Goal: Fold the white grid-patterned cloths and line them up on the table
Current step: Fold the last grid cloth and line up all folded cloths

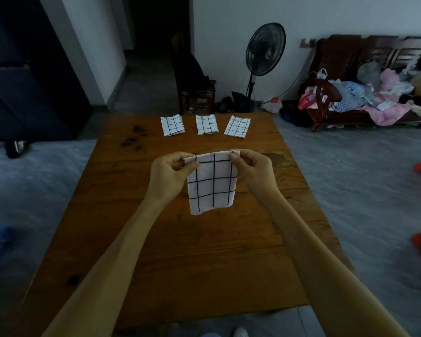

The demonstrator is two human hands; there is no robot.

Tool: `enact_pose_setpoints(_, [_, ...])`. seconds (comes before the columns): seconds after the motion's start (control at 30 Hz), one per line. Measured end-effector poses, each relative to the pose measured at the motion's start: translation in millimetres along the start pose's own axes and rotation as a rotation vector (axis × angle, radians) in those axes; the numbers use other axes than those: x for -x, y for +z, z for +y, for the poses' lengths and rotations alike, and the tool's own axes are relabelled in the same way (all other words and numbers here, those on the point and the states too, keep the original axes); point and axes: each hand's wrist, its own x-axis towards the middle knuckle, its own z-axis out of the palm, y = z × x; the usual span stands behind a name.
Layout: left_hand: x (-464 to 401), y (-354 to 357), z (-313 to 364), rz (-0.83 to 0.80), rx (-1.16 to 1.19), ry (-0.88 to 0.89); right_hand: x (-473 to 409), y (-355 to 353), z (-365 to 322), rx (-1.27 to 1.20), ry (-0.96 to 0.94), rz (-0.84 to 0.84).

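Table: wooden, long axis running near to far.

Row: three folded cloths lying flat at the far edge, left to right, small gaps between them. The right one is skewed a little against the other two. Bare wood lies to the right of it.

Cloth: fourth one, held above mid-table, well short of the row. It hangs from its top edge, long axis vertical, lower edge free. Looks folded already, judging by its narrow width.

Left hand: pinches the top left corner.
Right hand: pinches the top right corner.

Judgement: the open slot lies far and slightly right of the hands. The right hand is nearer to it. The cloth likely needs one more fold or a straight lay-down, long axis pointing near-far to match the row.
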Motion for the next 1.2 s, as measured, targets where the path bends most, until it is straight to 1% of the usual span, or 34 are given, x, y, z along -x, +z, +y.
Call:
enact_pose_setpoints(0.13, [0, -5, -1, -0.010, 0.042, -0.033, 0, 0, -1, -0.028, 0.034, 0.027])
enact_pose_setpoints(0.43, [-3, -7, -7, -0.004, 0.027, -0.042, 4, 0, 4, -0.031, 0.018, 0.017])
enact_pose_setpoints(0.57, [-2, -4, -9, 0.007, 0.029, -0.052, 4, 3, 5, -0.078, 0.055, 0.063])
enact_pose_setpoints(0.67, [-2, -2, -10, 0.013, 0.041, -0.065, 5, 5, 5, -0.065, 0.041, 0.111])
enact_pose_setpoints(0.8, [-4, -3, -9, 0.033, 0.078, -0.090, 6, 6, 8, -0.027, 0.020, 0.022])
enact_pose_setpoints(0.93, [-4, -7, -9, 0.020, 0.080, -0.088, 5, 5, 7, 0.005, 0.010, 0.028])
enact_pose_setpoints(1.0, [-4, -10, -9, -0.010, 0.031, -0.072, 4, 6, 7, 0.024, 0.006, 0.022])
enact_pose_setpoints(1.1, [-10, -14, -2, -0.087, -0.133, 0.018, 2, 8, 7, 0.121, 0.001, -0.008])
enact_pose_setpoints(1.2, [-17, -6, 11, -0.179, -0.231, 0.121, -1, 15, 3, 0.257, -0.087, -0.071])
